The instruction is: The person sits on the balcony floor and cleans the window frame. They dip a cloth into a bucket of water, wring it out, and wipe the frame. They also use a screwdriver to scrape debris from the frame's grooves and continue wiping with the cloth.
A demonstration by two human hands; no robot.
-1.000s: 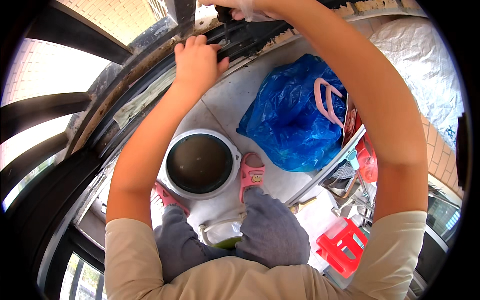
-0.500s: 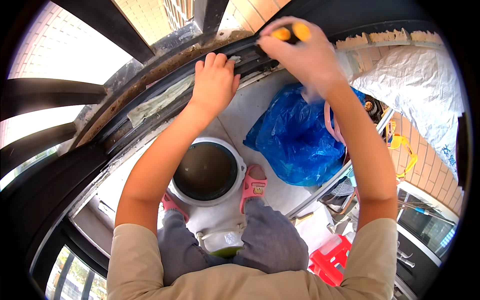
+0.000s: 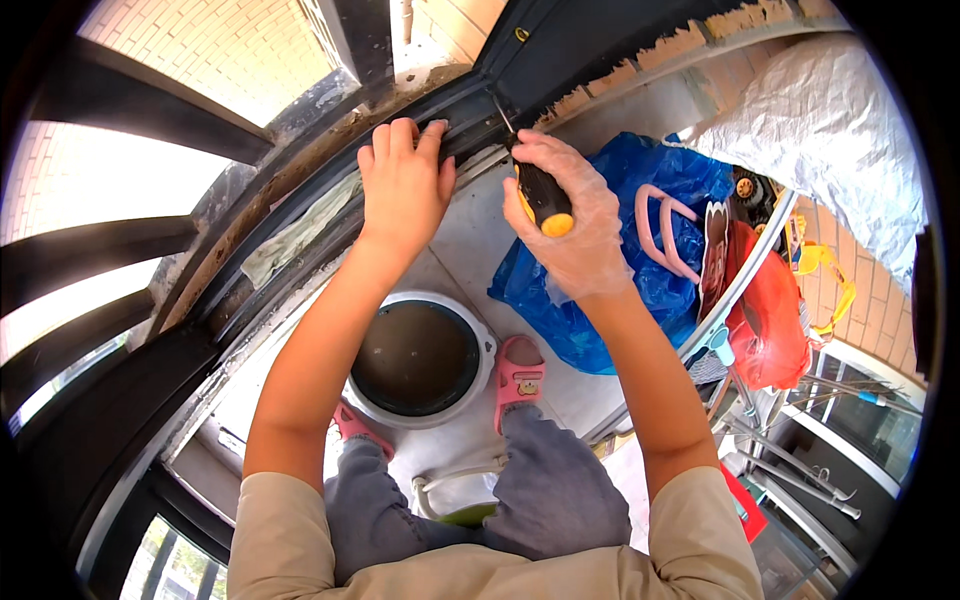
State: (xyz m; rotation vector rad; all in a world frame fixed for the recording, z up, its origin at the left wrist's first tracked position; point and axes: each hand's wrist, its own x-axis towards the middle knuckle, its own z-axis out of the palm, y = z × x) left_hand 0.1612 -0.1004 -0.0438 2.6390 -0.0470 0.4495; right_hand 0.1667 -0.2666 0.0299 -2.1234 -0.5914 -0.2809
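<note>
My right hand [image 3: 570,215], in a clear plastic glove, is wrapped round the black-and-yellow handle of a screwdriver [image 3: 541,192]. Its thin shaft points away from me, and the tip meets the dark window frame [image 3: 470,108] near a corner. To the left of it, my bare left hand [image 3: 403,190] grips the same frame, with the fingers bent over the rail and the thumb on the near side. A pale, dirty cloth [image 3: 300,232] lies along the track, left of that hand.
A round basin of murky water [image 3: 415,358] stands on the floor between my pink sandals [image 3: 520,375]. Right of it lies a blue plastic bag [image 3: 560,310] with a pink loop on it. A red bag [image 3: 765,320], metal rail and white sheet [image 3: 830,130] crowd the right. Dark bars [image 3: 150,110] rise at left.
My right hand has come down and nearer me, and the screwdriver's shaft now points into the frame's corner. My left hand has shifted slightly left along the frame. My view has turned a little.
</note>
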